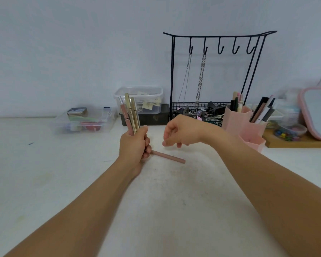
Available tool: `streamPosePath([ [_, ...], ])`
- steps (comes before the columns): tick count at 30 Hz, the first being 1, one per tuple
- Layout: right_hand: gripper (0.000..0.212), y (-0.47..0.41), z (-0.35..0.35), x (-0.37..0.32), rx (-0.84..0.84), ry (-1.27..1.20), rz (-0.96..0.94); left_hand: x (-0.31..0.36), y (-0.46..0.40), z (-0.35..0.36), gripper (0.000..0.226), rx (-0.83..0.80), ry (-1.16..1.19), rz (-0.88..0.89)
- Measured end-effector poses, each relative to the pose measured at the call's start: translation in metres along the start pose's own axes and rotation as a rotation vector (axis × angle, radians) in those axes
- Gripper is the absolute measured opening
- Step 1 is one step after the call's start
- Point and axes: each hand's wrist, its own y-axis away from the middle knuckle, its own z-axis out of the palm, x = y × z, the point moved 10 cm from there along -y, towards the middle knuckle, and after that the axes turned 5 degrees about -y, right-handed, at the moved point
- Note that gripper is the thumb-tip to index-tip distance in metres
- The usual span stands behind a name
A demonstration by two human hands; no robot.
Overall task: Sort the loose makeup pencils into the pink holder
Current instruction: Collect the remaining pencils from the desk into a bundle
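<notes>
Left hand (pixel 134 145) grips bundle of slim beige-pink makeup pencils (pixel 131 115) upright, gathered for holder; right hand (pixel 180 131), loosely curled, empty, hovers above last pink pencil (pixel 168 156) on surface.

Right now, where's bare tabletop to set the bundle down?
Bare: near tabletop between the forearms, and left-front, before the clear bin. Crowded: back right, around the pink holder and jewelry rack. One pink pencil lies mid-table.

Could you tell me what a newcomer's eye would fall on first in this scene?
Probably the left hand at centre, gripping an upright bundle of pink and beige makeup pencils, with one loose pink pencil lying on the white table just beside it. The right hand hovers above that pencil, fingers loosely curled and holding nothing. Behind, to the right, stand the pink plastic holder and a tall black wire jewellery rack.
</notes>
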Motion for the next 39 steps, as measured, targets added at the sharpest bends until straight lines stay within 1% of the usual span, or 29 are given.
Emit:
streamPosePath([
  [2, 0.028, 0.001, 0.012, 0.005, -0.086, 0.132, 0.057, -0.001, -0.001, -0.002, 0.022, 0.017, 0.006, 0.002],
  [5, 0.037, 0.001, 0.029, 0.008, -0.165, 0.198, 0.100, -0.001, -0.001, -0.003, 0.023, 0.032, 0.006, 0.003],
  [11, 0.025, 0.002, 0.034, 0.014, -0.194, 0.164, 0.146, -0.003, 0.002, 0.001, 0.025, 0.002, -0.004, -0.030],
  [15, 0.021, 0.005, 0.031, 0.020, -0.206, 0.069, 0.177, -0.004, 0.003, 0.005, 0.028, -0.038, -0.023, -0.040],
  [17, 0.022, 0.005, 0.023, 0.020, -0.171, -0.001, 0.164, -0.005, 0.003, 0.007, 0.029, -0.064, -0.005, -0.045],
  [21, 0.015, 0.005, 0.000, 0.006, -0.057, -0.303, 0.060, -0.003, 0.005, 0.013, 0.037, -0.118, -0.001, -0.038],
  [24, 0.014, 0.010, -0.013, -0.015, -0.046, -0.493, -0.039, 0.003, 0.010, 0.018, 0.045, -0.162, 0.003, -0.005],
  [28, 0.015, 0.016, -0.018, -0.034, -0.064, -0.498, -0.120, 0.012, 0.018, 0.030, 0.057, -0.242, 0.019, 0.078],
  [32, 0.021, 0.018, -0.016, -0.044, -0.062, -0.471, -0.156, 0.011, 0.023, 0.041, 0.053, -0.327, 0.003, 0.106],
  [34, 0.020, 0.019, -0.015, -0.045, -0.057, -0.459, -0.152, 0.011, 0.024, 0.043, 0.049, -0.354, -0.015, 0.112],
  [36, 0.017, 0.020, -0.015, -0.044, -0.054, -0.435, -0.138, 0.009, 0.023, 0.042, 0.039, -0.347, -0.042, 0.107],
  [39, 0.019, 0.018, -0.011, -0.041, -0.059, -0.363, -0.120, 0.004, 0.020, 0.039, 0.028, -0.299, -0.109, 0.082],
])
